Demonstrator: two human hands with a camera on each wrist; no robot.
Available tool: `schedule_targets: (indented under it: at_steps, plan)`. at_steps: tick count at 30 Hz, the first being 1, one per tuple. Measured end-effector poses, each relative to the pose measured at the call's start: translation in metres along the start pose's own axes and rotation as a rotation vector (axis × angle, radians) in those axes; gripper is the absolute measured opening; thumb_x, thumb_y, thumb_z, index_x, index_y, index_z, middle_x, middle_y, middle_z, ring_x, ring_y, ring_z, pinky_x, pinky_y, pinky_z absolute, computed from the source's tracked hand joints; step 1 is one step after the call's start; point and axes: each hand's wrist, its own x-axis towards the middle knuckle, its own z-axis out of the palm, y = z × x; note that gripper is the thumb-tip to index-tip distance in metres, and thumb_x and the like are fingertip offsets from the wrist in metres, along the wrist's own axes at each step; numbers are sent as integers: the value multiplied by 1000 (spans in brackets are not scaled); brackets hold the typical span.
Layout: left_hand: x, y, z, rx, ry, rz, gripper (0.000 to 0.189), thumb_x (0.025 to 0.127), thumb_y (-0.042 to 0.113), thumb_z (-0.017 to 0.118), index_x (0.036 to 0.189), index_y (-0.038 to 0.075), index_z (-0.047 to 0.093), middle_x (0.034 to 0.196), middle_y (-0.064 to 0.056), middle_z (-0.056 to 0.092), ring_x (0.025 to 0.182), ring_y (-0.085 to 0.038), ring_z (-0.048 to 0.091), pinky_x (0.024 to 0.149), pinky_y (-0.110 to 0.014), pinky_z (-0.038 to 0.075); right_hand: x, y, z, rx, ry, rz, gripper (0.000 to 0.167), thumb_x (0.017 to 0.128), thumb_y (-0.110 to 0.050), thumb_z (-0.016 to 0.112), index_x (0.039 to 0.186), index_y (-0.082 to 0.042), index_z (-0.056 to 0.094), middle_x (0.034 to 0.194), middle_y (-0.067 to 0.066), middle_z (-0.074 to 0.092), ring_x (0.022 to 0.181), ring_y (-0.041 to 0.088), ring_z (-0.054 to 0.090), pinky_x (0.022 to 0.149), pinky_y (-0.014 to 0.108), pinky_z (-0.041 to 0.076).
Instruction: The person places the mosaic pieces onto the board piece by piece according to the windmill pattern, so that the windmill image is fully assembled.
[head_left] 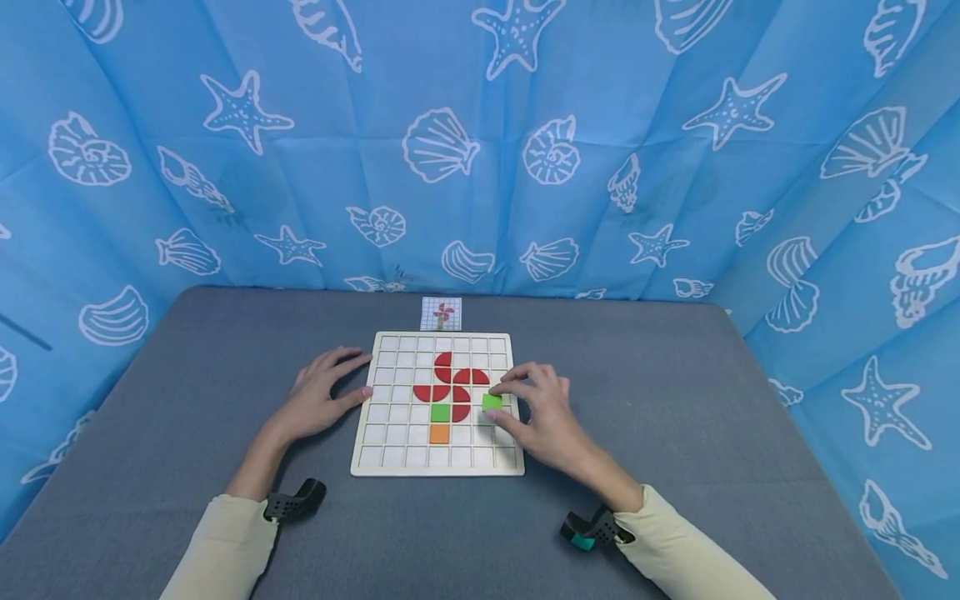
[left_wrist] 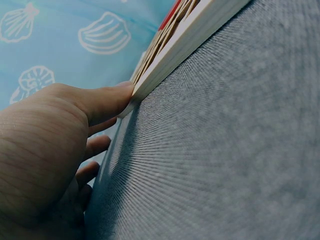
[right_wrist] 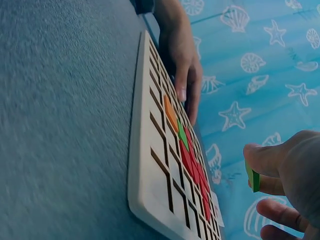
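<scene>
My right hand (head_left: 546, 417) pinches a light green square tile (head_left: 492, 402) between thumb and fingers, above the right part of a white grid board (head_left: 382, 457). In the right wrist view the green tile (right_wrist: 252, 176) is held up off the board. My left hand (head_left: 318, 396) rests at the board's left edge, its thumb (left_wrist: 111, 100) touching the rim and its fingers extended. On the board, red quarter-round tiles (head_left: 443, 361) form a pinwheel. Below them lie a green square tile (head_left: 440, 412) and an orange square tile (head_left: 439, 433) in one column.
Behind the board lies a small pattern card (head_left: 441, 314) showing a red pinwheel on a grid. Grey cloth covers the table (head_left: 675, 400). A blue curtain (head_left: 450, 208) with shells and starfish hangs behind it. Each wrist wears a black strap (head_left: 296, 500).
</scene>
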Motion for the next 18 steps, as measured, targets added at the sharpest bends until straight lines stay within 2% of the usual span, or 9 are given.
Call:
schedule_targets:
  at_steps: [18]
  plan:
    - [0,1,-1,1,1,8,60,99,37,67,149,8,52,155,-21,40,147,-48,23,108,-72,15,-5,-21,22,92,-86,-53,26,85,-22,85,108,-13,79,116,7,59,112,25,46,87,48,25]
